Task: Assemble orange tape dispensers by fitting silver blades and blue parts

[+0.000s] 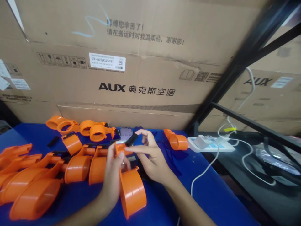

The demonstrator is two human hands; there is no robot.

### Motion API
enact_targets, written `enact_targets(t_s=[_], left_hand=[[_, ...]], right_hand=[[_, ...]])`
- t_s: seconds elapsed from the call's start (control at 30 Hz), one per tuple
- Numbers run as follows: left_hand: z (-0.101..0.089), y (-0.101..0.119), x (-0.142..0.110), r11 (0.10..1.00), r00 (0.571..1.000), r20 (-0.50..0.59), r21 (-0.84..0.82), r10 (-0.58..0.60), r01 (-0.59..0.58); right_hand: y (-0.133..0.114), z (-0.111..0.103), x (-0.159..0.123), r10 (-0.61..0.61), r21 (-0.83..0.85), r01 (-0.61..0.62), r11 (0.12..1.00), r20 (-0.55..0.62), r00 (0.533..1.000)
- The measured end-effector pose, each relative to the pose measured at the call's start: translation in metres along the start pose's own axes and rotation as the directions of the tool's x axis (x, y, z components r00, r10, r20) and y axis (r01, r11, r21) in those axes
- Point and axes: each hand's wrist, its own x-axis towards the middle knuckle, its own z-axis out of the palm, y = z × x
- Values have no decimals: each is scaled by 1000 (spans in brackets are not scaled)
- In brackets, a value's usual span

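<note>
My left hand [114,172] is closed around the narrow handle end of an orange plastic part [133,192], whose wide ring hangs below my fingers. Between the thumb and fingers of my right hand [150,160] is a small black strip [131,140], tilted and against or just above the orange handle end; I cannot tell whether the two touch. Left of my hands lie similar orange ring parts [77,169], some with black pieces on their handles. A loose black strip [53,141] rests on the blue table surface [171,201].
Further orange ring parts [97,133] stand at the back, near a phone [126,133]. One orange part [178,142] sits beside a white power strip [211,145] with cables. Large cardboard boxes [141,72] and a black metal frame [225,84] bound the table.
</note>
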Motion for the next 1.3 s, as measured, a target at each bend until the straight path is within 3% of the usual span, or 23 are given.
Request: enact_targets(t_s=[0.17, 0.57, 1.03, 1.3], left_hand=[[-3, -3, 6, 998, 999, 34, 69, 3, -5], [-5, -10, 4, 987, 994, 107, 157, 1, -17], [-3, -8, 9, 991, 998, 67, 134, -8, -1], [-3, -6, 15, 991, 992, 24, -58, -123, 124]], right_hand=[[-3, -3, -1, -72, -186, 71, 980, 2, 997], [-7, -6, -2, 6, -41, -7, 999, -28, 1000], [-9, 1, 0, -24, -25, 23, 999, -46, 999], [-4, 0, 2, -22, 33, 23, 999, -39, 999]])
